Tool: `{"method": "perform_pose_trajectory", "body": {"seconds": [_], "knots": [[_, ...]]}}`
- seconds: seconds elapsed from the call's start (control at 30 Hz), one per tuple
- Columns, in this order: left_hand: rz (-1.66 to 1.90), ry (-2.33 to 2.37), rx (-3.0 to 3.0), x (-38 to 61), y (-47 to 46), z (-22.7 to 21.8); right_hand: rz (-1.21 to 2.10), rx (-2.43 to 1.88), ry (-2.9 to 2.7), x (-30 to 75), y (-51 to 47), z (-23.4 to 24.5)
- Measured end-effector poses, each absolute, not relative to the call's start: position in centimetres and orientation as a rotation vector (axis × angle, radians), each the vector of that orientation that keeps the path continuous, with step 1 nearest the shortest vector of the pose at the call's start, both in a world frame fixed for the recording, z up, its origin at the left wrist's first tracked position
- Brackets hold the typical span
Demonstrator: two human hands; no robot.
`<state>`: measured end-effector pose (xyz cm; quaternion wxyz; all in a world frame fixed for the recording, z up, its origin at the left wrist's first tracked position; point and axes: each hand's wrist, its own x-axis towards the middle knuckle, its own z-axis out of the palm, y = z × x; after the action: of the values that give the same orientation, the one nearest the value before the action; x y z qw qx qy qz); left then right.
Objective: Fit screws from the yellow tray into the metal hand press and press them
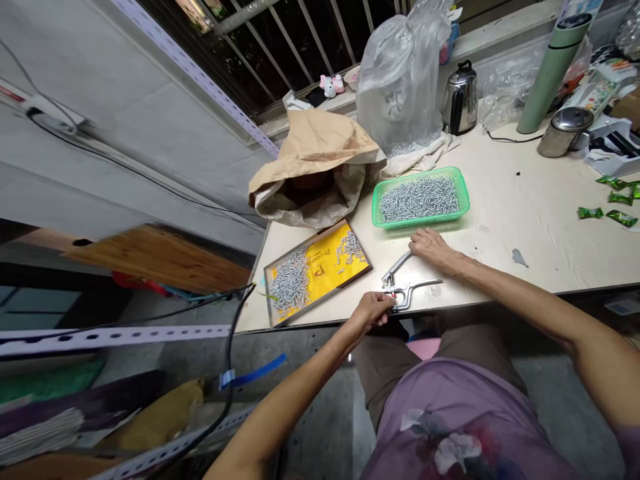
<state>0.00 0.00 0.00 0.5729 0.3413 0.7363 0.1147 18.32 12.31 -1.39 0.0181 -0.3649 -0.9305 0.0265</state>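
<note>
A metal hand pliers-like tool (409, 291) lies at the table's front edge, its two handles spread apart, with a spring and a small red spot near its head. My left hand (373, 309) is closed in a pinch at the head; whatever sits between the fingertips is hidden. My right hand (436, 251) is closed around the end of the upper handle (398, 265). Behind it stands a green plastic basket (421, 223) full of small metal pins (420, 199). Left of the tool is a shallow tray (334, 285) with a yellow bottom, holding two heaps of similar pins (290, 283).
An open brown paper sack (320, 147) and a clear plastic bag (400, 80) stand behind the basket and tray. Farther right are a steel kettle (461, 100), a green flask (553, 77), a steel cup (564, 133) and green-wrapped sweets (621, 217). A cable hangs at left.
</note>
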Motion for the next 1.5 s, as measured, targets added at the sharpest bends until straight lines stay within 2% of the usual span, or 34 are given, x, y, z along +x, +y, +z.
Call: {"method": "perform_pose_trajectory", "body": {"seconds": [0.23,0.43,0.73,0.83,0.93,1.1,1.27,1.5], "knots": [[0.318,1.724,0.781,-0.5,-0.2,-1.1,0.260,-1.123,-2.902,19.7,10.8,-0.8],[0.325,1.718,0.787,-0.4,-0.2,-1.0,0.293,-1.011,-2.984,21.4,10.2,-1.0],[0.274,1.754,0.854,-0.2,-0.3,-0.7,0.291,-1.153,-3.024,21.0,8.3,0.7],[0.164,1.858,1.093,-0.2,-1.0,-0.3,0.297,-1.164,-3.016,21.1,7.4,1.1],[0.201,1.973,1.635,0.2,-1.5,-0.2,0.318,-1.184,-2.987,21.1,6.6,1.3],[0.370,1.565,2.412,2.4,0.6,-1.5,0.354,-1.203,-2.907,21.2,6.0,1.4],[0.280,1.243,2.523,3.2,4.2,-2.9,0.471,-1.162,-2.885,21.6,5.9,1.4],[0.043,1.211,2.504,3.2,5.0,-1.5,0.444,-1.326,-2.898,21.6,5.3,1.7]]}}
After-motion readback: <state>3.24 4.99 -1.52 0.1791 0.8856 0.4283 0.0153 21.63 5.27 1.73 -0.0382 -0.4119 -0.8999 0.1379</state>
